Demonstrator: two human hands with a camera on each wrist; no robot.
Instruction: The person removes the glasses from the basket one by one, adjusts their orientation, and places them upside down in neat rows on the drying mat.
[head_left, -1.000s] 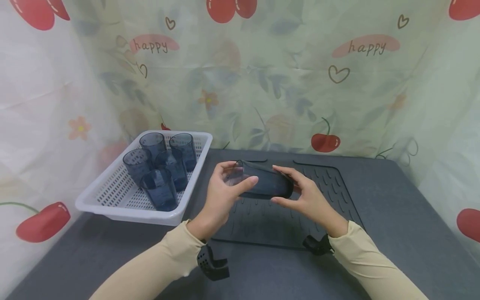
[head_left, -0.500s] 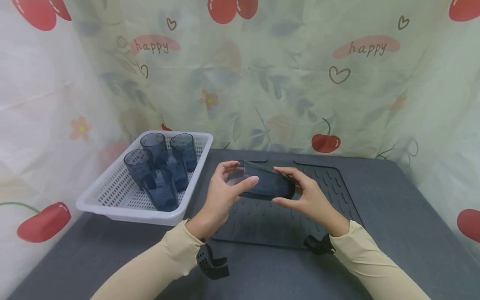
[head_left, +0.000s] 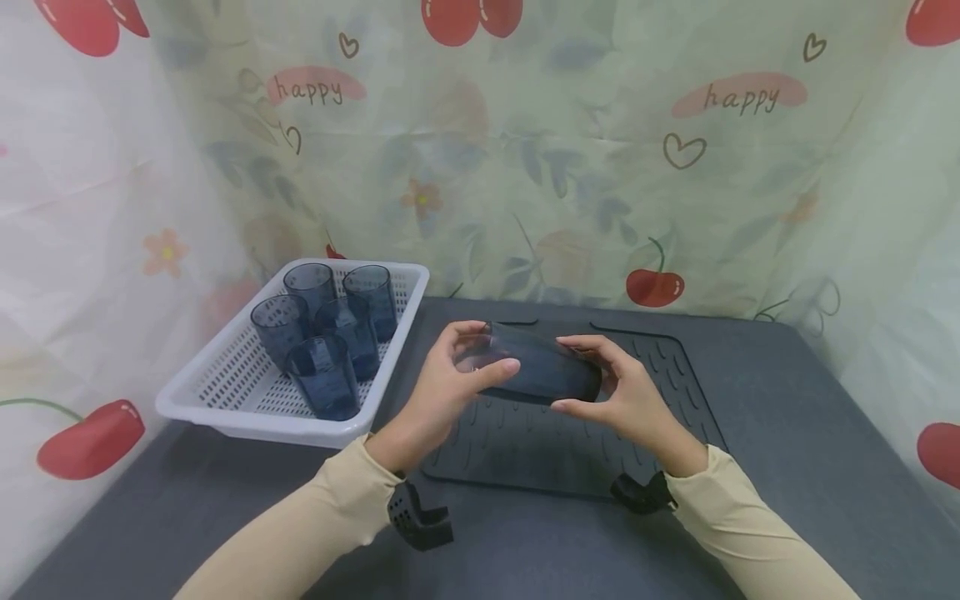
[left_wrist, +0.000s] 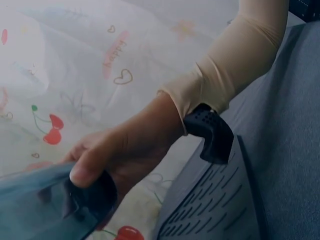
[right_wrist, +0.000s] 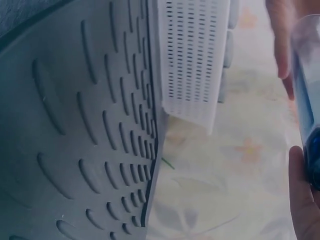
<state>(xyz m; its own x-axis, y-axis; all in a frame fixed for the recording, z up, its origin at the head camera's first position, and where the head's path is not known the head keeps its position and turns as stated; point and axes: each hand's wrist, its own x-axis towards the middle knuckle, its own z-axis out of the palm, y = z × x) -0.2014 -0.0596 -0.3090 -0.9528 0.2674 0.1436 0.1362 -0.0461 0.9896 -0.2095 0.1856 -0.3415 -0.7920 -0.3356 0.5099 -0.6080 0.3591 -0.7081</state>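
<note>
Nearest are the two light sleeves (head_left: 300, 525), each with a black piece (head_left: 420, 518) at the wrist. A little farther, the left hand (head_left: 441, 379) and the right hand (head_left: 632, 398) hold one dark blue glass (head_left: 532, 367) between them, in the air. The glass lies on its side, almost level. Its paler end is in the grip of the left hand, where the thumb lies along the near side and the fingers pass behind. Its darker end sits in the grip of the right hand, with fingers above and thumb lower, on the near side. The middle of the glass stays uncovered.

Below the glass, a ridged dark mat (head_left: 540, 454) lies on the grey tabletop (head_left: 795, 408). Beside the mat, to the left, a white basket (head_left: 247, 422) contains five similar blue glasses (head_left: 325, 383). Behind everything hangs a curtain (head_left: 517, 200) with cherries and hearts.
</note>
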